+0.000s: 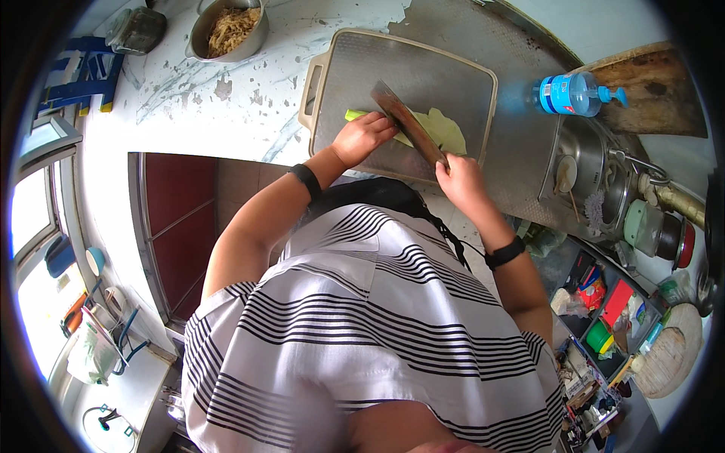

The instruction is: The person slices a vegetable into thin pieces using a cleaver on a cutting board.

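My right hand (460, 176) is closed round the handle of a cleaver (410, 122), whose broad blade stands on edge over a leafy green vegetable (439, 130). Pale green leaf shows to the right of the blade, and a bright green stalk end pokes out on the left. With bent fingers, my left hand (367, 137) presses the stalk down beside the blade. All of this lies on a rectangular cutting board (351, 62) with a beige rim and a side handle. The blade hides part of the vegetable.
A metal pot (257, 37) of shredded food and a glass jar (137, 31) stand at the back left. Right of the board are a blue pump bottle (561, 95), a wooden board (651, 88) and a steel sink (578, 141). Open compartments (614, 340) with packets lie lower right.
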Motion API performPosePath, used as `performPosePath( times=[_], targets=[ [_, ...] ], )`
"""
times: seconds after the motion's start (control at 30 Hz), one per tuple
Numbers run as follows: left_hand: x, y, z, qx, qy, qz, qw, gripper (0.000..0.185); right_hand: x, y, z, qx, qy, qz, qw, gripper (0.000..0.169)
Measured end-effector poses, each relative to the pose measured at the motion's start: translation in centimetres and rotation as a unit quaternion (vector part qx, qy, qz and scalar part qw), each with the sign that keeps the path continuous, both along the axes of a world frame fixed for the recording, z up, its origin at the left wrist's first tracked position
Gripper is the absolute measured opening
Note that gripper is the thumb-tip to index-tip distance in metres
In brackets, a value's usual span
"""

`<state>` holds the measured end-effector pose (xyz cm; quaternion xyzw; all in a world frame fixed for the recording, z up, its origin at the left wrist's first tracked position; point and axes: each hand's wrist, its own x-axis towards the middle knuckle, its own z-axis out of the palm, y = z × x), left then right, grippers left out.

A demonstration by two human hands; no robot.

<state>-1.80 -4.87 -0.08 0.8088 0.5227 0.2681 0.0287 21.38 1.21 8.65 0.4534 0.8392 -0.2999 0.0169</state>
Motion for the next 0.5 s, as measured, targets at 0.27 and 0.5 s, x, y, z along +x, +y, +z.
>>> performPosePath(
  times=[0.27,0.5],
  targets=[
    [0.1,-0.1,-0.1,-0.014,0.002,0.004,1.000,0.035,0.4,0.0,0.1,-0.002,-0.027,0.023,0.999,0.022],
    [0.0,-0.2,0.0,-0.027,-0.004,-0.005,1.000,0.034,-1.2,-0.5,-2.7,0.011,0.016,-0.009,1.000,0.022]
  ],
)
